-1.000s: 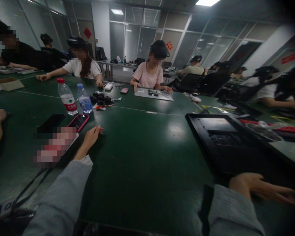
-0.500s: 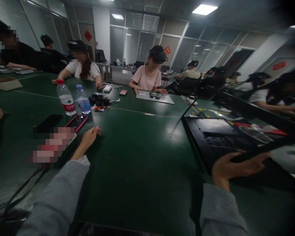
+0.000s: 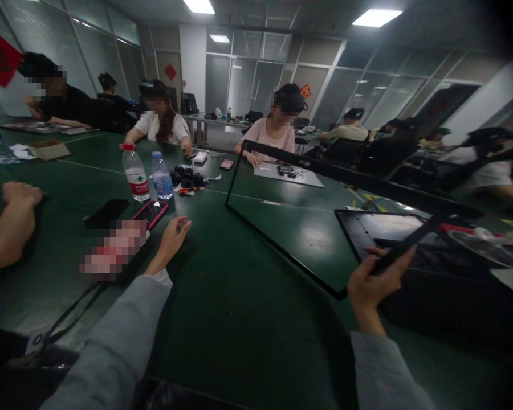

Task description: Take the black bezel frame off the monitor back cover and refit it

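Observation:
My right hand (image 3: 376, 279) grips the near edge of a thin black rectangular frame (image 3: 282, 246) and holds it tilted up above the green table (image 3: 239, 307). Under the frame, to the right, lies a black panel (image 3: 380, 228) flat on the table. My left hand (image 3: 171, 242) rests on the table with its fingers loosely spread, holding nothing, beside a phone in a pink case (image 3: 150, 213) and a blurred-out flat object.
Two water bottles (image 3: 135, 177) stand beyond the phones, with a black phone (image 3: 106, 213) near them and small black parts (image 3: 188, 177) further back. Another person's hand (image 3: 19, 199) lies at the left. Several people sit around the table. Red and white items sit at the right edge.
My right hand went from lying flat by the black panel to gripping the thin frame and lifting it clear, tilted upward. The view has swung slightly right. My left hand stayed put.

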The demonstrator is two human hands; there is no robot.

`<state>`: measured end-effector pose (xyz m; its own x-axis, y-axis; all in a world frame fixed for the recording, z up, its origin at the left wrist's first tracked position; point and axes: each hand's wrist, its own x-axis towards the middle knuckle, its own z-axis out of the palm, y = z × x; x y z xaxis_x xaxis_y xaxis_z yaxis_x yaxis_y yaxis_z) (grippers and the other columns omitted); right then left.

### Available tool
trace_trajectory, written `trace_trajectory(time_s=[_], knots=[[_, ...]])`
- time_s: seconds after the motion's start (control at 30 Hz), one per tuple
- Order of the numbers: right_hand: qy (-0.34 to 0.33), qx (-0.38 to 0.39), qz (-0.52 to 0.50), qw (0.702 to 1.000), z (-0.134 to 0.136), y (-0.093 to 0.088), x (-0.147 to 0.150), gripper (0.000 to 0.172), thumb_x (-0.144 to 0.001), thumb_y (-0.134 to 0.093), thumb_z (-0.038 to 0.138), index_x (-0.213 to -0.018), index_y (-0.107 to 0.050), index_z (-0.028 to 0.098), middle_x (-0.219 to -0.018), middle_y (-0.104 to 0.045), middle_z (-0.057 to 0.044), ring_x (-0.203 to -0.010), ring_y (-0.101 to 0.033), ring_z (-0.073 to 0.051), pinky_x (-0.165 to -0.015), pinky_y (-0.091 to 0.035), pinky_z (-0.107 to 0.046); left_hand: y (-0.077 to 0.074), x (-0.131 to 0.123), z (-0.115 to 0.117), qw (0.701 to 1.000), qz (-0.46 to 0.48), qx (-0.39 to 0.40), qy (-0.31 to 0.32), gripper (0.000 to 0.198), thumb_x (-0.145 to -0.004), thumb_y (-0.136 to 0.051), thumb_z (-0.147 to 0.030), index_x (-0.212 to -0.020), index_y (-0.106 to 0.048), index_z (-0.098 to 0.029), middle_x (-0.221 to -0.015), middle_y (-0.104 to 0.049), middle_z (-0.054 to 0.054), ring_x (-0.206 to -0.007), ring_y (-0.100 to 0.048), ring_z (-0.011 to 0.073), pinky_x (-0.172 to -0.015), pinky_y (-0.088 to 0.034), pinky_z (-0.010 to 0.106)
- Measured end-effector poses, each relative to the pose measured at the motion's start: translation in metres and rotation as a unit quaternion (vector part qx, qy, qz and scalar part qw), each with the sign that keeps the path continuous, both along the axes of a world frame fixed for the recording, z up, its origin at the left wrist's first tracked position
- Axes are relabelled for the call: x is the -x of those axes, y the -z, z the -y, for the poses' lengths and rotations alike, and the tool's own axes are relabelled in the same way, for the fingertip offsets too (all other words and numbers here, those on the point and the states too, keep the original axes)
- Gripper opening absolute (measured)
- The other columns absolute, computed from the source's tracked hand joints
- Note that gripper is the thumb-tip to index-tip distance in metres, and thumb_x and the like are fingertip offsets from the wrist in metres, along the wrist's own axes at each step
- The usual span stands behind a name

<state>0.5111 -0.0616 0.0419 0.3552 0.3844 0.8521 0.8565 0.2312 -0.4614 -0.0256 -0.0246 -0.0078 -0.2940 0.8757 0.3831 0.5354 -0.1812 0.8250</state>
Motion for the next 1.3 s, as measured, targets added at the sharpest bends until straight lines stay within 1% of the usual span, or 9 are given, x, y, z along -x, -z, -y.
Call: trace_trajectory(time_s=[0.17,0.23,0.3,0.37,0.47,0.6,0.73,0.9,1.3], knots=[[-0.066,0.058,-0.020,0.996,-0.011,0.001,0.007,0.071,-0.099,-0.044,0.041,-0.160,-0.036,0.007,-0.099,-0.073,-0.012,-0.103,-0.069,-0.027,-0.104,-0.048,-0.049,-0.001,-0.011,-0.001,0.999,0.035,-0.015,0.001,0.081,-0.084,-0.069,-0.066,-0.148,-0.049,-0.020,-0.147,-0.056,0.019,-0.114,-0.067,0.0274,-0.096,-0.053,0.043],[-0.070,0.089,-0.019,0.993,-0.018,0.002,0.006,0.069,-0.098,-0.043,0.043,-0.157,-0.040,0.007,-0.100,-0.073,-0.013,-0.104,-0.069,-0.027,-0.104,-0.048,-0.047,-0.002,-0.012,-0.001,0.998,0.055,0.020,0.027,0.080,-0.084,-0.067,-0.067,-0.147,-0.049,-0.020,-0.134,-0.065,0.015,-0.101,-0.070,0.0244,-0.089,-0.055,0.039],[-0.058,0.116,-0.030,0.991,-0.025,0.007,0.002,0.069,-0.097,-0.046,0.046,-0.154,-0.045,0.007,-0.096,-0.073,-0.013,-0.095,-0.071,-0.027,-0.097,-0.052,-0.045,-0.002,-0.011,0.000,0.995,0.076,0.041,0.045,0.075,-0.089,-0.059,-0.066,-0.144,-0.051,-0.016,-0.107,-0.071,0.010,-0.079,-0.068,0.0193,-0.076,-0.055,0.035],[-0.061,0.152,-0.041,0.986,-0.033,0.019,-0.005,0.070,-0.092,-0.052,0.048,-0.150,-0.048,0.008,-0.094,-0.073,-0.014,-0.086,-0.071,-0.027,-0.090,-0.054,-0.044,-0.001,-0.010,-0.001,0.994,0.088,0.048,0.037,0.067,-0.091,-0.053,-0.064,-0.133,-0.059,-0.013,-0.084,-0.067,0.004,-0.066,-0.061,0.0165,-0.065,-0.050,0.031],[-0.132,0.241,-0.041,0.961,-0.045,0.047,-0.017,0.075,-0.083,-0.060,0.050,-0.146,-0.050,0.010,-0.096,-0.073,-0.013,-0.083,-0.070,-0.026,-0.086,-0.057,-0.044,0.001,-0.007,-0.001,0.996,0.070,0.063,-0.003,0.055,-0.090,-0.052,-0.059,-0.116,-0.067,-0.013,-0.076,-0.063,0.002,-0.063,-0.058,0.0162,-0.059,-0.044,0.028],[-0.227,0.299,-0.020,0.927,-0.054,0.078,-0.019,0.073,-0.080,-0.057,0.040,-0.147,-0.047,0.013,-0.113,-0.073,-0.015,-0.104,-0.069,-0.028,-0.102,-0.053,-0.050,-0.004,-0.007,0.003,0.994,0.000,0.098,-0.050,0.042,-0.094,-0.047,-0.047,-0.104,-0.071,-0.014,-0.079,-0.069,0.007,-0.069,-0.063,0.0202,-0.067,-0.048,0.031],[-0.203,0.318,-0.001,0.926,-0.061,0.087,-0.011,0.069,-0.083,-0.048,0.030,-0.151,-0.047,0.015,-0.139,-0.064,-0.018,-0.132,-0.058,-0.031,-0.115,-0.044,-0.056,-0.009,-0.006,0.011,0.984,-0.111,0.104,-0.093,0.045,-0.097,-0.044,-0.044,-0.114,-0.074,-0.014,-0.094,-0.074,0.013,-0.088,-0.069,0.0282,-0.082,-0.051,0.038],[-0.154,0.358,0.001,0.921,-0.065,0.088,-0.009,0.065,-0.086,-0.047,0.030,-0.149,-0.053,0.014,-0.136,-0.066,-0.018,-0.133,-0.057,-0.034,-0.116,-0.042,-0.059,-0.006,-0.003,0.016,0.951,-0.247,0.121,-0.141,0.051,-0.097,-0.046,-0.045,-0.125,-0.075,-0.014,-0.125,-0.069,0.021,-0.114,-0.063,0.0366,-0.096,-0.050,0.047],[-0.186,0.349,-0.013,0.918,-0.068,0.098,-0.020,0.064,-0.088,-0.048,0.032,-0.149,-0.053,0.013,-0.147,-0.060,-0.017,-0.138,-0.056,-0.033,-0.120,-0.040,-0.056,-0.005,-0.007,0.018,0.932,-0.299,0.148,-0.141,0.048,-0.096,-0.049,-0.045,-0.127,-0.077,-0.020,-0.125,-0.063,0.020,-0.113,-0.058,0.0391,-0.093,-0.050,0.052]])
